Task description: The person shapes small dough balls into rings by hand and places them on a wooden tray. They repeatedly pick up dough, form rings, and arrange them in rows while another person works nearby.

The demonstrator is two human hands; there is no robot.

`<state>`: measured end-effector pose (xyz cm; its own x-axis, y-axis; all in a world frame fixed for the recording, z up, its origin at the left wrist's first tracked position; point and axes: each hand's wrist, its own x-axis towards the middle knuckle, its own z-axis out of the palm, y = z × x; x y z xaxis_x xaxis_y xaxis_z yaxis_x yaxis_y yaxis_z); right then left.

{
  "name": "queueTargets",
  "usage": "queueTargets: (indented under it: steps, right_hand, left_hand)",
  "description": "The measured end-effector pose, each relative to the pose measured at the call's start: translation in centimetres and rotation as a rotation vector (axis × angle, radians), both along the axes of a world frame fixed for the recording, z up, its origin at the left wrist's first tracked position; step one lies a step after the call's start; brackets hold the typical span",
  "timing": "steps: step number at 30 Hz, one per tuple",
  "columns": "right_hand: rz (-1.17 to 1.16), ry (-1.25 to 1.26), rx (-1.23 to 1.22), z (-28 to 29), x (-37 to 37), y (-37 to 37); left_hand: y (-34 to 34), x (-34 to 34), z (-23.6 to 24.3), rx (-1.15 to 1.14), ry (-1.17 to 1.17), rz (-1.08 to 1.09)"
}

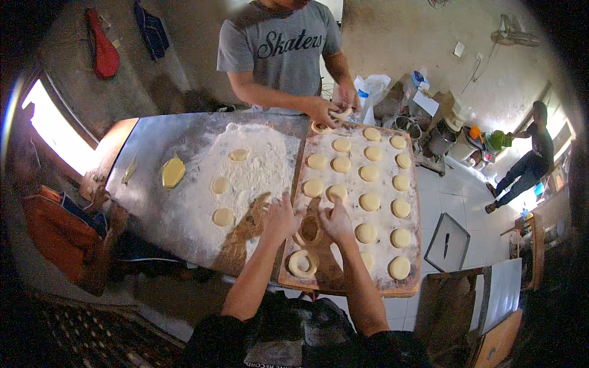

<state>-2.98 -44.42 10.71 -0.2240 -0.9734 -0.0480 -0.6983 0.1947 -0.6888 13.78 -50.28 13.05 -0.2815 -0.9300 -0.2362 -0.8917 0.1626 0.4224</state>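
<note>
My left hand (282,216) is over the flour-dusted board edge, fingers apart and raised, with nothing clearly in it. My right hand (333,219) is curled just below a pale dough round (337,191), what it holds unclear. A shadowed, ring-like shape (308,236) lies between my hands; whether I touch it is unclear. The wooden board (412,184) carries several dough rounds and a pale ring (301,264) at its near left. Left of it, a metal tabletop (144,147) holds spread flour (251,159), several dough pieces and a yellow lump (173,173).
A co-worker (276,67) across the board holds a dough ring (339,114). Another person (80,245) is at the table's left end; a third (521,162) stands at right near buckets (443,136). A tray (446,242) and a panel (500,294) are right of the board.
</note>
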Motion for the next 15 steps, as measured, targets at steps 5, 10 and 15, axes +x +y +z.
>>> queueTargets:
  steps: [5,10,15]
  right_hand:
    - [0.070,0.295,-0.109,-1.9,1.1,1.8]
    - [0.001,0.250,-0.065,-1.6,1.5,1.5]
    - [-0.065,0.200,-0.456,0.4,-0.4,7.2]
  left_hand:
    - [2.8,0.7,-1.0,0.010,-0.018,-0.095]
    - [2.2,0.6,-0.6,0.005,-0.073,-0.130]
    - [3.3,-1.4,0.5,-0.237,0.020,-0.177]
